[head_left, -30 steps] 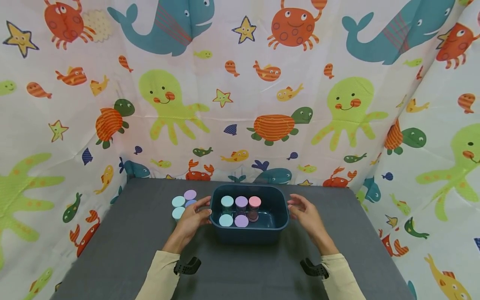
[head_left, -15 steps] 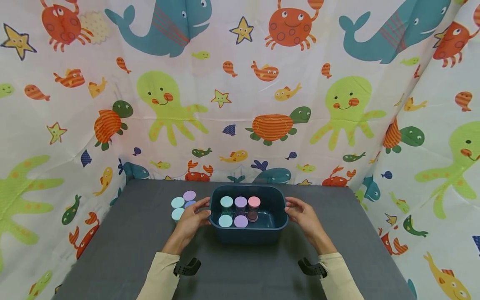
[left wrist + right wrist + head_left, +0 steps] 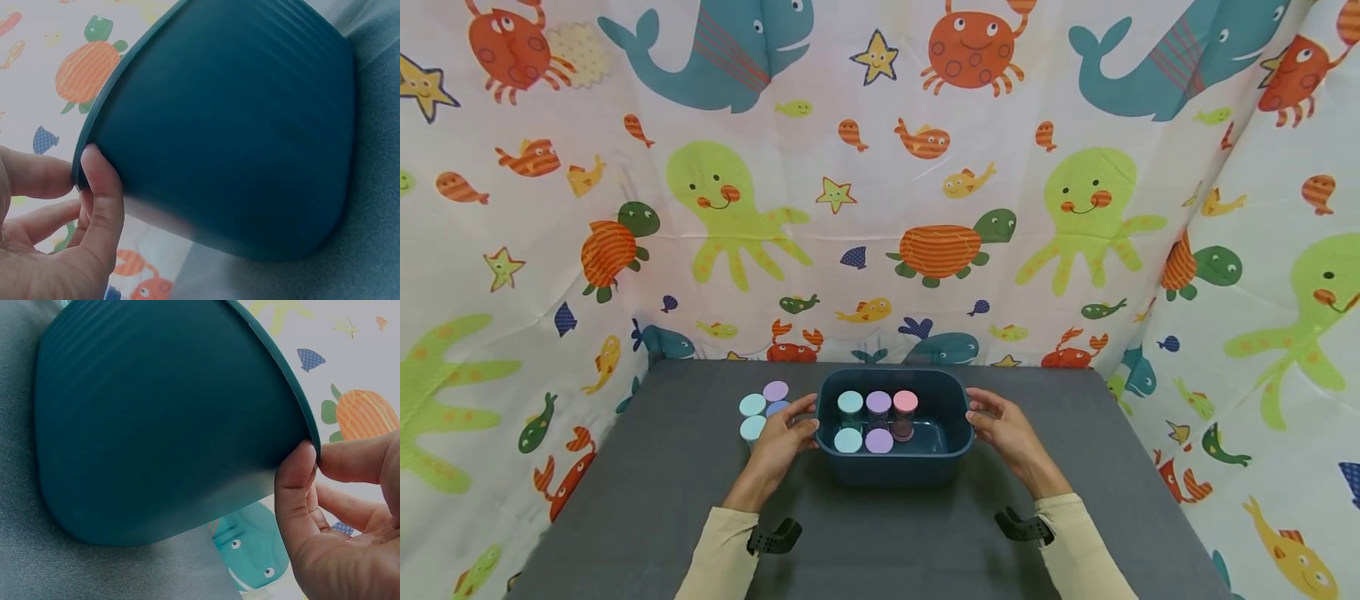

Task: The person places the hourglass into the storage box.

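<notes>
A dark teal plastic bin (image 3: 895,472) stands on the grey table in the head view. Inside its left part are several small jars: two with mint lids (image 3: 850,402), two with purple lids (image 3: 878,402) and one with a pink lid (image 3: 906,401). My left hand (image 3: 777,446) pinches the bin's left rim; in the left wrist view its thumb (image 3: 103,181) lies against the outer wall below the lip. On the opposite side my right hand (image 3: 1011,433) pinches the right rim, its thumb (image 3: 296,478) on the outer wall in the right wrist view.
Left of the bin, several more jars stand close together, with mint lids (image 3: 752,405), a purple lid (image 3: 776,390) and a blue lid (image 3: 777,407); my left hand partly hides them. A curtain printed with sea animals (image 3: 940,250) rises behind the grey tabletop (image 3: 880,550).
My right hand has come inward from just beside the bin and taken hold of its right rim. The left hand keeps its place at the left rim. The head view has shifted slightly.
</notes>
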A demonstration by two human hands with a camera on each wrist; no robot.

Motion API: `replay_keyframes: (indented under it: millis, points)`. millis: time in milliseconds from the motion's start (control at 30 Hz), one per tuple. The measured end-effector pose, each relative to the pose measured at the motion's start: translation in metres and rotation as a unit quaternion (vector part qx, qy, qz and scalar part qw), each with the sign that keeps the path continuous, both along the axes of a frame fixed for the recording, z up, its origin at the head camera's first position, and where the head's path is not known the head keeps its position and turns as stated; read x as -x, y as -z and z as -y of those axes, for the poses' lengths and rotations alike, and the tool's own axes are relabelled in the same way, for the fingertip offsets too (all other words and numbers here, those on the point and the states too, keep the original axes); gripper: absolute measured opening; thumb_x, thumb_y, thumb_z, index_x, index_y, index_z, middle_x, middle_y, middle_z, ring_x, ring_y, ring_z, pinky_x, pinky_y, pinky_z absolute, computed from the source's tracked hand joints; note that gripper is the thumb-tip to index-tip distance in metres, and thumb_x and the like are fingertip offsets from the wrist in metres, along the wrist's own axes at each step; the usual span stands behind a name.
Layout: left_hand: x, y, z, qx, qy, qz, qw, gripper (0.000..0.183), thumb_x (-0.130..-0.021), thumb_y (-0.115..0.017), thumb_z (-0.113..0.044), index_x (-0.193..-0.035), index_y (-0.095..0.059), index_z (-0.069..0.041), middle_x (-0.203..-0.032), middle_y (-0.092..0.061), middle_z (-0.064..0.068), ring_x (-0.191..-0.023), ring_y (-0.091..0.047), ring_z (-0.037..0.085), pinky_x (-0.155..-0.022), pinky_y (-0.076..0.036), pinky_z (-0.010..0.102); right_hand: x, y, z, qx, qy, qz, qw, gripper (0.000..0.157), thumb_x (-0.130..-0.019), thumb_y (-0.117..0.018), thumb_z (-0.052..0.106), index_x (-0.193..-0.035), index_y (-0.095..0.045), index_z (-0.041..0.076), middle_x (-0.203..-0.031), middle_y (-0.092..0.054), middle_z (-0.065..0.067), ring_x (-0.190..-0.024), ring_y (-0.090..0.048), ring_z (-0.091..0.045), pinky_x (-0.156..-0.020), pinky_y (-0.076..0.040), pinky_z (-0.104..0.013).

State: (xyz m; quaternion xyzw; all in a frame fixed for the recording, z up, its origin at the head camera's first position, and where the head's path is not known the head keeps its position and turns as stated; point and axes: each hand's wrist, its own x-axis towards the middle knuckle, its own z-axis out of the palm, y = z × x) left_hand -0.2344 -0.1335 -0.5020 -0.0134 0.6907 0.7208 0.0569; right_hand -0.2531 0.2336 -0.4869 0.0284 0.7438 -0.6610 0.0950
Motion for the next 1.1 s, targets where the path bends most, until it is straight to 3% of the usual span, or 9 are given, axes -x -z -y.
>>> replay_keyframes:
  millis: [167, 267, 333, 400, 500, 633, 800, 967, 1100]
  points:
    - [-0.003, 0.0, -0.002, 0.019, -0.014, -0.013, 0.9996, 0.046, -0.096, -0.056, -0.002, -0.141, -0.05, -0.006, -0.131, -0.05, 0.018, -0.087, -0.06, 0.014, -0.07, -0.055, 0.027, 0.0, -0.001, 0.0, -0.002, 0.006, 0.002, 1.0, 0.045, -0.098, -0.056, 0.008, -0.143, -0.048, 0.01, -0.126, -0.05, -0.016, -0.102, -0.055, -0.025, -0.08, -0.053, -0.023]
    - [-0.007, 0.0, -0.005, 0.09, -0.039, -0.063, 0.9932, 0.045, -0.094, -0.061, -0.004, -0.138, -0.053, -0.006, -0.128, -0.055, 0.018, -0.09, -0.063, 0.018, -0.068, -0.057, 0.027, -0.001, -0.001, 0.0, 0.002, 0.005, 0.001, 1.0, 0.045, -0.098, -0.056, 0.008, -0.143, -0.048, 0.008, -0.123, -0.05, -0.015, -0.098, -0.054, -0.022, -0.079, -0.053, -0.023]
    - [-0.01, -0.001, -0.007, 0.156, -0.06, -0.121, 0.9785, 0.044, -0.092, -0.064, -0.005, -0.136, -0.056, -0.004, -0.123, -0.059, 0.018, -0.092, -0.065, 0.021, -0.067, -0.058, 0.028, -0.001, -0.001, 0.0, 0.005, 0.004, -0.002, 1.0, 0.046, -0.098, -0.056, 0.008, -0.143, -0.047, 0.008, -0.121, -0.05, -0.013, -0.096, -0.055, -0.02, -0.078, -0.053, -0.023]
    - [-0.013, -0.003, -0.009, 0.212, -0.086, -0.178, 0.957, 0.043, -0.091, -0.066, -0.007, -0.133, -0.058, -0.004, -0.118, -0.062, 0.017, -0.091, -0.066, 0.023, -0.066, -0.057, 0.026, -0.001, -0.002, -0.001, 0.005, 0.001, -0.007, 1.0, 0.046, -0.098, -0.056, 0.008, -0.143, -0.047, 0.007, -0.121, -0.049, -0.013, -0.094, -0.054, -0.018, -0.077, -0.053, -0.023]
    - [-0.017, -0.007, -0.008, 0.252, -0.116, -0.245, 0.9291, 0.041, -0.09, -0.068, -0.009, -0.13, -0.061, -0.005, -0.112, -0.064, 0.014, -0.092, -0.065, 0.023, -0.07, -0.057, 0.028, -0.002, -0.003, -0.001, 0.004, 0.0, -0.009, 1.0, 0.046, -0.098, -0.057, 0.009, -0.143, -0.047, 0.008, -0.12, -0.049, -0.011, -0.094, -0.054, -0.018, -0.077, -0.053, -0.023]
    - [-0.028, -0.01, 0.0, 0.252, -0.143, -0.287, 0.9131, 0.042, -0.089, -0.07, -0.011, -0.13, -0.061, -0.008, -0.112, -0.064, 0.009, -0.098, -0.065, 0.025, -0.08, -0.058, 0.035, -0.002, -0.002, 0.0, -0.004, -0.002, -0.009, 1.0, 0.046, -0.098, -0.057, 0.009, -0.143, -0.047, 0.008, -0.12, -0.049, -0.011, -0.095, -0.054, -0.018, -0.078, -0.053, -0.023]
    - [-0.038, -0.012, 0.012, 0.261, -0.187, -0.306, 0.896, 0.045, -0.087, -0.073, -0.013, -0.13, -0.059, -0.007, -0.115, -0.063, 0.012, -0.106, -0.061, 0.029, -0.09, -0.052, 0.032, -0.001, -0.001, 0.001, -0.003, 0.003, -0.006, 1.0, 0.046, -0.098, -0.056, 0.009, -0.144, -0.047, 0.009, -0.121, -0.049, -0.011, -0.098, -0.053, -0.02, -0.079, -0.053, -0.023]
    - [-0.043, -0.004, 0.026, 0.257, -0.228, -0.294, 0.8919, 0.051, -0.085, -0.075, -0.012, -0.131, -0.056, -0.003, -0.123, -0.057, 0.015, -0.112, -0.055, 0.025, -0.093, -0.044, 0.021, -0.001, 0.0, 0.001, 0.003, 0.009, 0.002, 1.0, 0.045, -0.098, -0.056, 0.008, -0.142, -0.049, 0.01, -0.121, -0.05, -0.01, -0.097, -0.054, -0.019, -0.079, -0.054, -0.023]
    - [-0.043, 0.006, 0.039, 0.258, -0.254, -0.289, 0.8862, 0.055, -0.084, -0.076, -0.012, -0.132, -0.052, 0.001, -0.125, -0.053, 0.02, -0.114, -0.051, 0.032, -0.092, -0.041, 0.03, 0.0, 0.001, 0.002, 0.004, 0.01, 0.0, 1.0, 0.045, -0.098, -0.057, 0.008, -0.142, -0.049, 0.009, -0.12, -0.05, -0.011, -0.097, -0.054, -0.019, -0.079, -0.053, -0.023]
